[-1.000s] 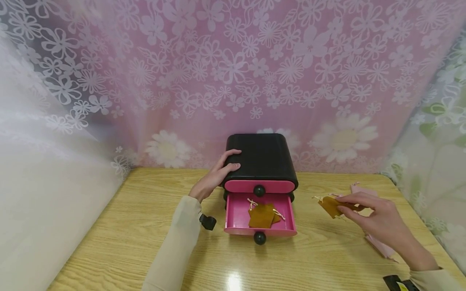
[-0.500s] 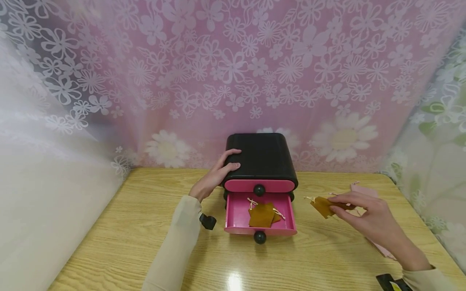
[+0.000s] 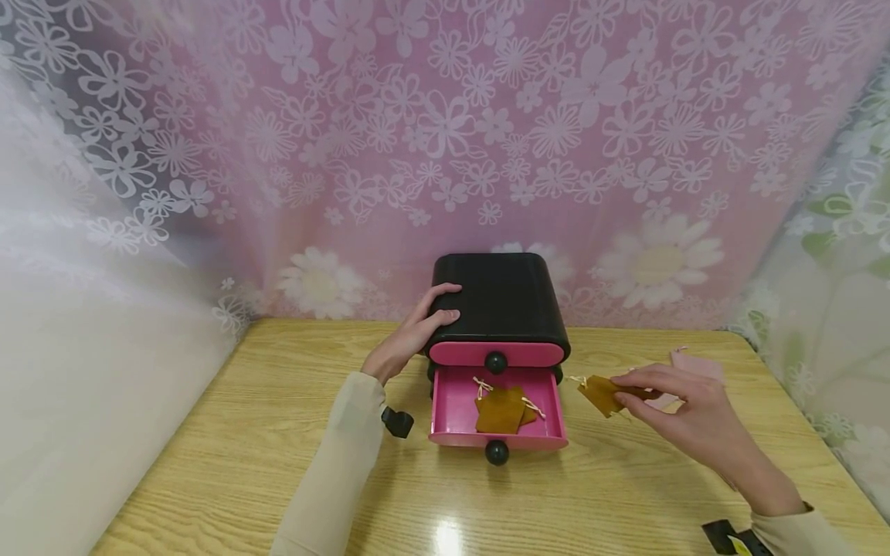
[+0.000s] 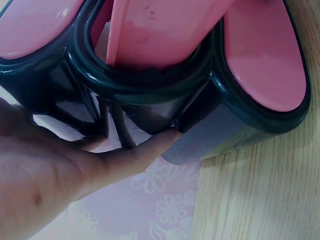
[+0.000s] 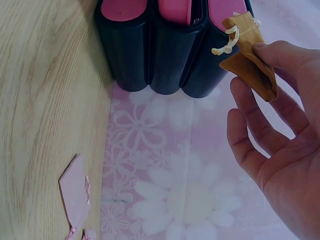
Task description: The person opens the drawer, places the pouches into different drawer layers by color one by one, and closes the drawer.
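Observation:
A black drawer unit (image 3: 497, 297) with pink drawer fronts stands at the back of the table. Its middle drawer (image 3: 450, 409) is pulled out and contains mustard-brown drawstring pouches (image 3: 499, 413) lying overlapped. My left hand (image 3: 412, 333) rests against the unit's left side, with fingertips on the black top; the left wrist view shows a finger (image 4: 145, 152) extended along the side. Just right of the open drawer, my right hand (image 3: 698, 421) pinches another brown drawstring pouch (image 5: 250, 62) between thumb and fingers. This pouch is raised above the table, its cream cords pointing toward the drawer.
Pink drawstring pouches (image 3: 698, 367) lie on the wooden table (image 3: 278, 432) at the right, partly behind my right hand. A flowered pink curtain (image 3: 445, 139) hangs directly behind the unit. The drawer's round black knob (image 3: 497, 452) sticks out at the front.
My right hand has moved steadily left with the brown pouch, closer to the open drawer. The left hand, the unit and the pouches in the drawer have stayed put.

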Demonstrator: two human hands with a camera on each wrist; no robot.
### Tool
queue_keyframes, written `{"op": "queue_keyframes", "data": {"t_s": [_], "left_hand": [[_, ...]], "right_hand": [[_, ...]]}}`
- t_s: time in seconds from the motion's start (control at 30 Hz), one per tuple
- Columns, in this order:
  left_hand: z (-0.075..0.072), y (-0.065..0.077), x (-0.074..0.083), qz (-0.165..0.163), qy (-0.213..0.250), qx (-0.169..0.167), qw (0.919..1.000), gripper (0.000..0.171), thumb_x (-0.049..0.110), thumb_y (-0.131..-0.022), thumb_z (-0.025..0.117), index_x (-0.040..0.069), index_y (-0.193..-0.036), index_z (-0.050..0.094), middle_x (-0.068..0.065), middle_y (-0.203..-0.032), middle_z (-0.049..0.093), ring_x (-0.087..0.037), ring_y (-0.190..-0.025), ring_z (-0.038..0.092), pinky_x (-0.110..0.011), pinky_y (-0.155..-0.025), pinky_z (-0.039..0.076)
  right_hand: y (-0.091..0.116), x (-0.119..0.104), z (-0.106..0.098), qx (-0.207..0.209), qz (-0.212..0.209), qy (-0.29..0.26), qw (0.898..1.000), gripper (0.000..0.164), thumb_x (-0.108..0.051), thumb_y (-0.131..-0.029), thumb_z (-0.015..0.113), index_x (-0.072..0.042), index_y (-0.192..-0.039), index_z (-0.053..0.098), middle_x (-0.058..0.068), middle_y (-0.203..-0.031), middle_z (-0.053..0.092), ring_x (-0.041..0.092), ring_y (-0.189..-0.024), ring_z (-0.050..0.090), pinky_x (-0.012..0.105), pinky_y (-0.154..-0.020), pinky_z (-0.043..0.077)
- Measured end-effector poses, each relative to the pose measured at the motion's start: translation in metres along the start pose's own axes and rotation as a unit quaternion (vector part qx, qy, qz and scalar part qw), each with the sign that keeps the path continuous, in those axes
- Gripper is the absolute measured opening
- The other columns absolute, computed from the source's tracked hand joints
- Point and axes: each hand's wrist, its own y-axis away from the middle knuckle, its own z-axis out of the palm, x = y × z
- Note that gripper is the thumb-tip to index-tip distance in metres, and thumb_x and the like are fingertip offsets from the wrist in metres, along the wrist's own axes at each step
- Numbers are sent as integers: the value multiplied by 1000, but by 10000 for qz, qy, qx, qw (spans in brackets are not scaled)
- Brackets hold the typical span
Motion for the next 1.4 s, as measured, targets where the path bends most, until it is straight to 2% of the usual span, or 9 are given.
{"op": "queue_keyframes", "data": {"t_s": [0.47, 0.73, 0.87, 1.2, 1.4], "left_hand": [[0, 0, -1, 31, 16, 0, 10000, 46, 47, -102, 55, 50, -145, 41, 11, -165, 19, -28, -148, 32, -63, -119, 29], [-1, 1, 1, 12, 40, 27, 10000, 44, 47, -102, 55, 51, -144, 42, 12, -166, 18, -28, -149, 31, -62, -119, 29], [-1, 1, -1, -13, 40, 7, 10000, 44, 47, -102, 55, 52, -143, 42, 12, -166, 18, -27, -149, 30, -62, -120, 28], [-1, 0, 1, 115, 48, 11, 9999, 44, 44, -103, 54, 49, -145, 42, 10, -164, 21, -28, -143, 40, -59, -118, 33], [-1, 0, 1, 111, 48, 8, 9999, 43, 44, -103, 54, 48, -144, 42, 10, -164, 22, -29, -141, 41, -58, -118, 33]], "right_hand": [[-5, -7, 10, -57, -199, -160, 9997, 52, 14, -66, 86, -18, -107, 79, -6, -97, 76, -9, -85, 65, 9, -68, 51], [-11, -13, 19, -154, -103, -448, 9988, 47, 10, -70, 86, -17, -108, 79, -5, -99, 76, -7, -89, 67, 8, -77, 52], [-13, -16, 25, -135, -205, -548, 9982, 47, 11, -69, 86, -17, -107, 79, -4, -99, 77, -6, -89, 68, 8, -80, 52], [-16, -17, 35, -93, -315, -574, 9978, 48, 9, -69, 87, -20, -107, 79, -6, -98, 77, -6, -86, 67, 9, -73, 52], [-19, -19, 41, -29, -463, -718, 9963, 49, 11, -69, 86, -19, -107, 79, -4, -98, 76, -4, -83, 68, 11, -69, 52]]}}
